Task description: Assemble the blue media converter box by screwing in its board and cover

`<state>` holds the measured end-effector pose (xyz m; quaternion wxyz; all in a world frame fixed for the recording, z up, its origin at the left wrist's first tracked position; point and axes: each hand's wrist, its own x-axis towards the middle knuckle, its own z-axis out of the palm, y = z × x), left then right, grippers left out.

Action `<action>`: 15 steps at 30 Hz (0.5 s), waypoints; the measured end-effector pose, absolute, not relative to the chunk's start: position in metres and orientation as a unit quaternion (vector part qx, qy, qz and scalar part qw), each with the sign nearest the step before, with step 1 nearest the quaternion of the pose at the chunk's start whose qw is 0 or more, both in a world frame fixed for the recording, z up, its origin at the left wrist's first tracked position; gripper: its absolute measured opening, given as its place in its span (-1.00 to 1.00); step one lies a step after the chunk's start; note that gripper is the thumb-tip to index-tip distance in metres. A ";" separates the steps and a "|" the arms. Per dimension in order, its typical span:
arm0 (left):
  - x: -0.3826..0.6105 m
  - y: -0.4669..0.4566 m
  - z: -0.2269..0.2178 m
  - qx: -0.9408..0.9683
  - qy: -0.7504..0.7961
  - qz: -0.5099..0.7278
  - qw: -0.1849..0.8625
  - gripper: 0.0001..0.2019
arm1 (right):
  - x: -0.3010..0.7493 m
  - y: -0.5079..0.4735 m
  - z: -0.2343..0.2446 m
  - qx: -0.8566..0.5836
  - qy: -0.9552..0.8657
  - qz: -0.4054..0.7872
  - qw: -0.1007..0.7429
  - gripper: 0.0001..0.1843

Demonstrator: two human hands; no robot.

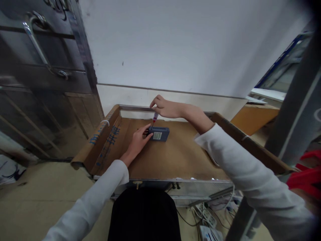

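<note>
A dark grey rectangular box (164,134) with a row of vent slots and a pale label lies on the cardboard-covered table (173,160). Fingers of my left hand (137,140) are closed around its left end. My right hand (164,107) grips the top of a screwdriver (155,117) with a clear and red handle, held upright. Its thin shaft points down to the box's upper left corner, near my left fingertips. Whether the tip sits in a screw is too small to tell.
Raised cardboard flaps (100,140) edge the table, and a white wall (170,50) stands behind it. A flat object partly shows under my right sleeve. Power strips (208,216) and cables lie on the floor below. To the left is a metal door (42,83).
</note>
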<state>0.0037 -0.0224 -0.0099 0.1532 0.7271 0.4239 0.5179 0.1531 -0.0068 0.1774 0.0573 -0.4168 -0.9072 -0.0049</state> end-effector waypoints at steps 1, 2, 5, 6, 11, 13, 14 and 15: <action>0.004 -0.022 -0.010 0.727 0.425 0.517 0.154 -0.59 | 0.155 -0.006 0.178 -0.402 -0.913 0.024 0.058 -0.70; 0.004 -0.022 -0.010 0.727 0.426 0.516 0.154 -0.59 | 0.156 -0.005 0.178 -0.396 -0.915 0.045 0.061 -0.70; 0.004 -0.021 -0.011 0.727 0.427 0.517 0.148 -0.59 | 0.153 -0.004 0.177 -0.401 -0.911 0.058 0.077 -0.79; 0.003 -0.021 -0.011 0.727 0.426 0.518 0.147 -0.59 | 0.151 -0.004 0.177 -0.409 -0.908 0.054 0.080 -0.80; 0.003 -0.021 -0.010 0.725 0.430 0.515 0.157 -0.58 | 0.136 -0.002 0.177 -0.478 -0.875 -0.037 0.065 -0.56; 0.003 -0.021 -0.010 0.724 0.436 0.512 0.156 -0.58 | 0.131 -0.004 0.177 -0.508 -0.848 -0.126 0.082 -0.48; 0.003 -0.021 -0.009 0.723 0.439 0.510 0.155 -0.58 | 0.129 -0.006 0.177 -0.520 -0.834 -0.159 0.093 -0.44; 0.003 -0.021 -0.009 0.724 0.442 0.508 0.152 -0.57 | 0.128 -0.008 0.178 -0.530 -0.824 -0.175 0.100 -0.38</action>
